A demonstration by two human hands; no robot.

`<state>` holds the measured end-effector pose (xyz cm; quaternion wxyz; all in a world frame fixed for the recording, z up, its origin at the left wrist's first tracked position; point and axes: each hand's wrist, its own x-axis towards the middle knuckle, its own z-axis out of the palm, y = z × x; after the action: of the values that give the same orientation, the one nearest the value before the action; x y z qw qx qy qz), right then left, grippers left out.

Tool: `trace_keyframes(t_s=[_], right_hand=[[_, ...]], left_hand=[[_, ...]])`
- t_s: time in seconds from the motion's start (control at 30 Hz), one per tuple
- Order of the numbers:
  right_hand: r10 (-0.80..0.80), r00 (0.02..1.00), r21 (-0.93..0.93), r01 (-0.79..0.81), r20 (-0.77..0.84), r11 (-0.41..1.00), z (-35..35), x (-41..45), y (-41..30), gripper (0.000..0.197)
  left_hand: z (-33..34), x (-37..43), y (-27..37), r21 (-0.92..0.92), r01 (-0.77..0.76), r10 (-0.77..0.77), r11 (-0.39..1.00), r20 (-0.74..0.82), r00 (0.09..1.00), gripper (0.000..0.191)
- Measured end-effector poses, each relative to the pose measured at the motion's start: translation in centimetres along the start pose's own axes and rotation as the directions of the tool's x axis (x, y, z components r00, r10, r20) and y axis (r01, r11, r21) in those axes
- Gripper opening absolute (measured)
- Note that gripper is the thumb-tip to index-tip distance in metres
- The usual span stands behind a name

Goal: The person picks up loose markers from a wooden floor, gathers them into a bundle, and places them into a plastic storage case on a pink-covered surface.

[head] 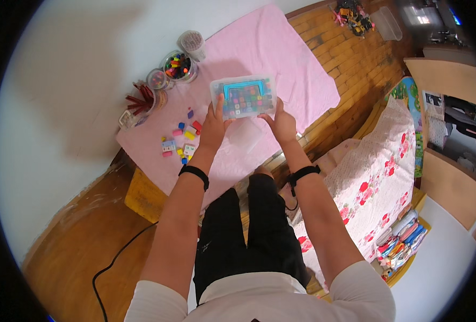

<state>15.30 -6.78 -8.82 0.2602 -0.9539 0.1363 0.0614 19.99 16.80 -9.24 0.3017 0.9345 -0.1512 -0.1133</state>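
Observation:
My left hand and my right hand hold a translucent plastic box by its near corners, above the table. A blue handle shows on the lid, and many small coloured pieces are visible through it. Under the box, a clear plastic piece lies on the pink cloth; its exact kind is hard to tell. To the left of my left hand, loose coloured blocks are scattered, among them a red block, a yellow block and white numbered tiles.
Along the wall stand a tub of markers, a small round tub, a container of dark red sticks and a white cup. A bed with a floral sheet is at right. A black cable runs at lower left.

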Motion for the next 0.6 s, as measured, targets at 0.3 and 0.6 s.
trace_keyframes(t_s=[0.3,0.6], right_hand=[[-0.036,0.998,-0.165,0.043,0.043,0.985,0.8,0.8,1.8,0.09],[0.194,0.976,0.709,-0.203,0.095,0.676,-1.8,2.6,0.2,0.049]], left_hand=[[0.4,0.2,0.4,-0.009,-0.023,0.023,1.0,-0.018,1.0,0.095],[1.6,1.1,1.9,-0.881,0.419,-0.491,0.219,0.271,0.828,0.062]])
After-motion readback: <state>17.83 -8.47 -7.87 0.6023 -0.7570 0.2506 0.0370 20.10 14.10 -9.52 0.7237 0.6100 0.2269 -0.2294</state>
